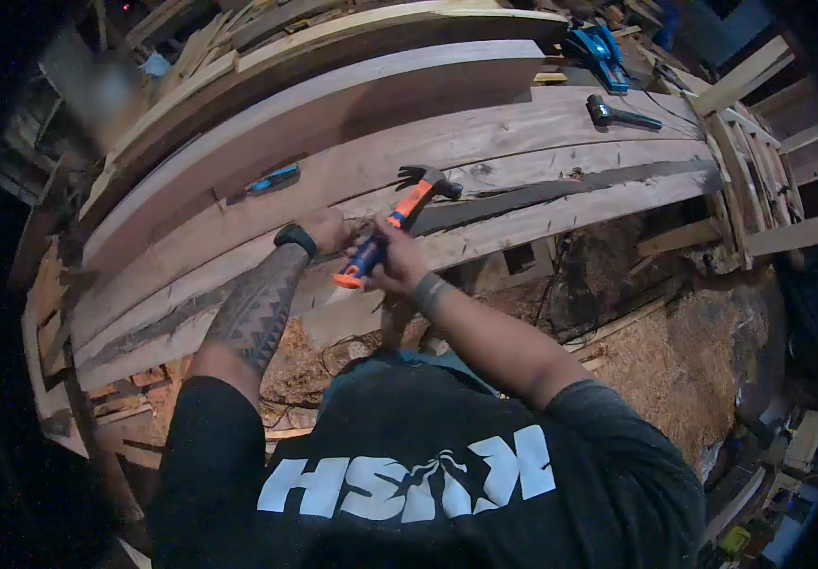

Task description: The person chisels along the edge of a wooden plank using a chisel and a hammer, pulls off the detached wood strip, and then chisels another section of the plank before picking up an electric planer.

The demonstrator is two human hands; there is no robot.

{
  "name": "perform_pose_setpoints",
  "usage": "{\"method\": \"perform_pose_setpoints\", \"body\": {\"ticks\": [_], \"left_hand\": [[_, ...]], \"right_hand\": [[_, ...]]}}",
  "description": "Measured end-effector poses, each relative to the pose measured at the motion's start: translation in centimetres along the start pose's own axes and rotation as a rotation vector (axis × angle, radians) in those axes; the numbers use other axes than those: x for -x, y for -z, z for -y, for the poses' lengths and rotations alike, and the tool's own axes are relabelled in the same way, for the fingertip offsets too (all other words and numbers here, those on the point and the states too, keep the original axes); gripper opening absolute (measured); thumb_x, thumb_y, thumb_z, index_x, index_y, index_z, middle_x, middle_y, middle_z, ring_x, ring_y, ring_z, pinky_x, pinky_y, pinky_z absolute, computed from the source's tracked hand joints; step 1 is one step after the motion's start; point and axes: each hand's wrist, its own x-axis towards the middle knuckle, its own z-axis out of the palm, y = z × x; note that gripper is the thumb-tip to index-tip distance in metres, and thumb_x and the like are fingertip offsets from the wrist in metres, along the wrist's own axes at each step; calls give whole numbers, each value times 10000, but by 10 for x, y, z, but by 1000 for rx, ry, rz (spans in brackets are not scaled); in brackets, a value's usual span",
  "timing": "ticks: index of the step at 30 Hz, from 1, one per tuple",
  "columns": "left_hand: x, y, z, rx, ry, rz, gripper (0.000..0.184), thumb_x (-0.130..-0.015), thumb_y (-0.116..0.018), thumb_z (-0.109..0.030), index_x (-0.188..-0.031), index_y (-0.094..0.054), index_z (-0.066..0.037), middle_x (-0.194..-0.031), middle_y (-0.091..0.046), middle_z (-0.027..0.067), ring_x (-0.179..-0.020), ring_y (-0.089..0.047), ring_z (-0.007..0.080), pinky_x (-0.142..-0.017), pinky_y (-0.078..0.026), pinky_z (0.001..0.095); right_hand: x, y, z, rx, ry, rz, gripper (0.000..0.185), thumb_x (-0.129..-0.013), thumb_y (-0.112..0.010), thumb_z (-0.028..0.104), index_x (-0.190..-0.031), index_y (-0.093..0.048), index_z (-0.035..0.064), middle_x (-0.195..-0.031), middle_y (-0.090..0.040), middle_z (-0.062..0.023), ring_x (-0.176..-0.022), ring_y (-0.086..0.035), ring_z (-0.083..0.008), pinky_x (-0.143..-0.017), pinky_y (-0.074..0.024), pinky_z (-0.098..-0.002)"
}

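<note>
My right hand [398, 256] is wrapped round the blue grip of an orange claw hammer [412, 201]. The hammer's dark head points up and away, over the planks, and its orange butt end points down toward me. Just left of the grip, my left hand [327, 229] has its fingers curled in; what they hold, if anything, is too small to tell. Both hands are above the near edge of the wooden planks [494, 137]. A blue slim tool [273, 180] lies on the planks beyond my left hand.
At the far right lie a blue power tool [601, 57] and a dark-headed tool with a handle [622, 116]. A long upright board [333, 104] runs along the back. A wooden frame [745, 180] stands at the right. Wood shavings [665, 351] cover the ground below.
</note>
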Motion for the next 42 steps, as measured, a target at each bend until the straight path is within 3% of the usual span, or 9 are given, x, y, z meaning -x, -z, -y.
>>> {"method": "perform_pose_setpoints", "body": {"ticks": [7, 18, 26, 28, 30, 32, 34, 39, 42], "left_hand": [[-25, -10, 11, -210, -221, -171, 303, -907, -541, -271, -863, -733, -41, -828, -707, 203, -792, -691, 374, -712, -547, 491], [-57, -18, 42, -376, -522, -108, 426, -1011, -514, -389, -869, -683, -25, -740, -644, 215, -703, -626, 393, -667, -518, 467], [11, 12, 56, -341, -420, -252, 304, -911, -548, -302, -887, -707, -43, -873, -695, 229, -812, -679, 397, -724, -544, 490], [62, 98, 78, 206, -467, -371, 253, -958, -597, -304, -880, -670, -75, -777, -635, 132, -747, -624, 256, -655, -499, 416], [126, 194, 36, 253, 143, -193, 385, -989, -494, -387, -910, -678, -58, -898, -682, 224, -845, -668, 355, -753, -528, 472], [144, 205, 85, -554, -315, -721, 373, -1028, -476, -347, -950, -662, -32, -933, -680, 229, -865, -668, 305, -752, -529, 430], [192, 198, 73, 138, 179, -483, 290, -1020, -507, -244, -980, -649, 6, -952, -678, 233, -880, -660, 262, -772, -531, 406], [272, -33, 152, -60, -116, -22, 294, -886, -643, -271, -980, -715, -1, -955, -716, 204, -935, -684, 349, -898, -526, 478], [274, -112, 178, 100, 174, -80, 441, -891, -649, -402, -1061, -700, 2, -1036, -700, 230, -1028, -659, 396, -936, -511, 486]], "right_hand": [[94, 91, 111, 628, -30, -149, 302, -964, -669, 377, -982, -582, 89, -720, -531, 2, -529, -508, -132, -461, -440, -315], [204, 174, 100, 1208, 58, -371, 314, -851, -817, 254, -940, -578, 70, -759, -550, 21, -678, -512, -95, -618, -442, -283], [241, 82, 100, 927, 249, -32, 283, -790, -815, 58, -954, -584, 47, -836, -559, 46, -741, -508, -89, -686, -452, -278], [233, 50, 103, 924, 309, -46, 340, -815, -815, 98, -1055, -584, 31, -881, -565, 37, -749, -507, -99, -707, -462, -279], [210, 30, 108, 1263, 509, -151, 357, -838, -811, 139, -1094, -585, 33, -893, -568, 24, -770, -510, -99, -719, -465, -274], [193, 6, 115, 1476, 566, -243, 364, -870, -801, 208, -1103, -586, 30, -889, -556, -5, -808, -506, -97, -746, -461, -264], [177, -2, 119, 1347, 526, -136, 340, -877, -791, 201, -1078, -580, 27, -889, -545, -8, -817, -501, -96, -753, -456, -262], [160, -3, 110, 1077, 437, 90, 275, -896, -756, 152, -1080, -593, 28, -895, -541, 7, -821, -509, -89, -752, -446, -250], [150, 11, 87, 1241, 321, -14, 285, -897, -756, 182, -1069, -605, 11, -832, -537, 12, -754, -507, -99, -688, -446, -279]]}}
